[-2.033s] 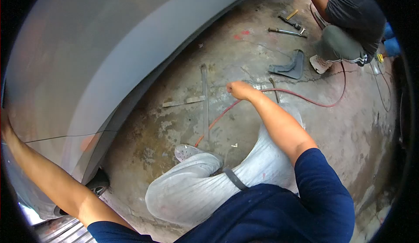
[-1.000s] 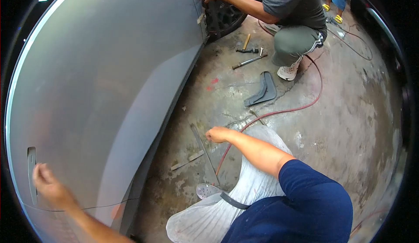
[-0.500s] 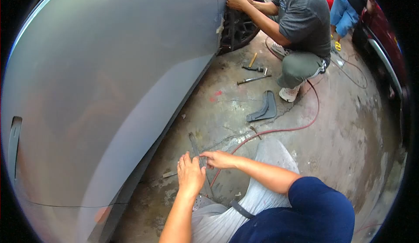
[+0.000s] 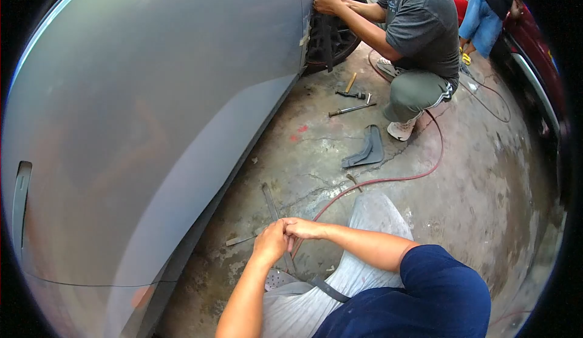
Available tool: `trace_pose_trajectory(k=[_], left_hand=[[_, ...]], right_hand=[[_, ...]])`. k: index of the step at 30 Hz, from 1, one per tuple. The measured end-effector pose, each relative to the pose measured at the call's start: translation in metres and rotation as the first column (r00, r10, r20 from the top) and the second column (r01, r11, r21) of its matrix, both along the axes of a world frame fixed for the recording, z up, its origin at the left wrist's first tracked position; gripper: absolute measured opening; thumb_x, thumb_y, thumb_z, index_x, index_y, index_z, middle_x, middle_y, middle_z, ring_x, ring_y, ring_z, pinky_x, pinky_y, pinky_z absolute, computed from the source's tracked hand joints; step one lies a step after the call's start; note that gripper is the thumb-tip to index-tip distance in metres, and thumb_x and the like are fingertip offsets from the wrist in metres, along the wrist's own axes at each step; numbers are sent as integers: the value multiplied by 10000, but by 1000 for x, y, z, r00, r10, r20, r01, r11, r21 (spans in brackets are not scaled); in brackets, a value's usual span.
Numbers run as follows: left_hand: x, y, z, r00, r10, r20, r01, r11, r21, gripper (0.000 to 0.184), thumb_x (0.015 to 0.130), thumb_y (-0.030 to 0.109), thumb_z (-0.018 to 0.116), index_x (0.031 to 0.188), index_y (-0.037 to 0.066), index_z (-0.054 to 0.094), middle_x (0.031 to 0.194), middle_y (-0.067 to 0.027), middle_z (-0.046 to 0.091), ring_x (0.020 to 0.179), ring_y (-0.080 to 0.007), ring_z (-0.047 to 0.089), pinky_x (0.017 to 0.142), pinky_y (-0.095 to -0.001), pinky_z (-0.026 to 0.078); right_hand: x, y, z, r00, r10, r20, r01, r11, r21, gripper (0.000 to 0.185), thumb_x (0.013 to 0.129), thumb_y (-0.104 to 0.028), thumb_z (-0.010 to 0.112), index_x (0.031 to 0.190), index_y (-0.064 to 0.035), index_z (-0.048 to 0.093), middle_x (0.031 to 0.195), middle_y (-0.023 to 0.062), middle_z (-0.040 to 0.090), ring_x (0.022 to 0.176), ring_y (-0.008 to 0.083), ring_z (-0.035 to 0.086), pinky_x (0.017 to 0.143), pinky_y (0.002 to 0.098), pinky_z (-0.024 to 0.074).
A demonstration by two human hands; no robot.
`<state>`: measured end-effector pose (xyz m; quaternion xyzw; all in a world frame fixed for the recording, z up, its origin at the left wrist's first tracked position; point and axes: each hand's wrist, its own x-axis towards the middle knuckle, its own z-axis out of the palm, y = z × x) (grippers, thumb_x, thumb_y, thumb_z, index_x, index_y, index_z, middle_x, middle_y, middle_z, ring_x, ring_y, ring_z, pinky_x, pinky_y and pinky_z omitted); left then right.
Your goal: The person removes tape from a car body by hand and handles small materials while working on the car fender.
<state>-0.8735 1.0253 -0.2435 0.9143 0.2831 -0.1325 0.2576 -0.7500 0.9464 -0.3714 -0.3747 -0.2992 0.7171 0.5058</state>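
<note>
My left hand (image 4: 270, 241) and my right hand (image 4: 303, 229) meet in front of my knees, fingers curled together. Whatever lies between the fingers, if anything, is hidden. Beneath them on the concrete is a long flat grey bar (image 4: 269, 198), partly covered by the hands. A second short flat strip (image 4: 240, 239) lies crosswise, its right end behind my left hand. To the left rises the grey side panel of a car (image 4: 170, 107), its lower edge apart from my hands.
Another person (image 4: 422, 34) squats by the car's wheel (image 4: 340, 40), hands at the wheel arch. On the floor are a hammer (image 4: 351, 89), a long-handled tool (image 4: 352, 110), a black mudguard-like part (image 4: 365, 150) and a red hose (image 4: 388, 180). A further person (image 4: 483, 13) stands beyond, near a dark red car (image 4: 537, 59).
My left hand has gone from fingers stretched flat to curled, and my right hand's pointing finger has folded in; the hands now touch. The other person's hands shifted slightly at the wheel arch.
</note>
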Motion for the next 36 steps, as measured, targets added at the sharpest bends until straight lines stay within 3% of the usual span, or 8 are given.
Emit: trace_pose_trajectory(k=[9, 12, 13, 18, 21, 26, 30, 36], left_hand=[[-5, -3, 5, 994, 4, 108, -10, 999, 50, 199, 924, 156, 601, 1094, 53, 606, 1183, -184, 644, 1072, -420, 634, 896, -529, 508], [-9, -5, 2, 995, 47, 85, -51, 998, 48, 208, 959, 212, 591, 1093, 58, 633, 1159, -198, 666, 1063, -429, 647, 872, -540, 517], [-9, -5, 3, 999, 47, 21, -48, 998, 32, 217, 963, 229, 601, 1083, 54, 646, 1152, -209, 673, 1065, -428, 649, 870, -539, 518], [-3, -8, 25, 960, 73, -271, -66, 997, 33, 295, 981, 331, 606, 1041, 56, 696, 1126, -232, 702, 1067, -421, 664, 857, -537, 525], [-5, 0, 23, 957, 125, -261, -117, 992, 48, 268, 989, 297, 601, 1091, 60, 674, 1115, -210, 697, 1054, -418, 668, 853, -540, 526], [-20, 7, 0, 980, 197, -3, -196, 974, 110, 171, 950, 160, 621, 1087, 59, 641, 1148, -189, 678, 1090, -398, 647, 889, -518, 520], [-24, 11, -15, 960, 195, 200, -216, 972, 90, 192, 901, 71, 641, 1084, 24, 608, 1067, -208, 703, 1031, -409, 669, 859, -502, 519], [-15, 9, -7, 921, 349, 172, -346, 937, -52, 290, 908, 62, 614, 1190, 31, 551, 959, -226, 717, 927, -425, 697, 820, -509, 526]], right_hand=[[3, 1, 15, 999, -43, 18, 43, 999, 33, 419, 965, -151, 474, 1367, -50, 531, 1062, 142, 713, 851, 260, 737, 788, 396, 593], [9, -6, 36, 690, -50, 722, -45, 993, 112, 449, 1001, -253, 525, 1420, -93, 511, 1058, 205, 733, 921, 372, 721, 790, 467, 563], [8, -9, 37, 572, -109, 813, -54, 984, 169, 481, 1007, -302, 532, 1437, -91, 493, 1053, 254, 715, 960, 432, 693, 818, 514, 530], [5, -12, 31, 560, -104, 822, -63, 984, 167, 528, 949, -183, 510, 1470, -97, 483, 1062, 254, 714, 990, 445, 684, 862, 522, 526], [9, -11, 40, 574, -100, 812, -68, 983, 169, 534, 926, -148, 511, 1457, -86, 495, 1112, 238, 711, 1031, 427, 678, 895, 506, 528], [7, -8, 29, 528, -294, 797, -132, 899, 419, 514, 921, -136, 563, 1422, -40, 495, 1304, 194, 641, 1091, 367, 670, 915, 471, 538], [3, -17, 52, 544, -293, 786, -75, 916, 393, 501, 895, -174, 671, 1347, -53, 492, 1300, 154, 601, 1190, 348, 615, 916, 469, 541], [5, -17, 52, 510, -371, 776, -5, 901, 434, 391, 885, -208, 712, 1199, -55, 535, 1180, 139, 613, 1068, 343, 652, 847, 461, 549]])
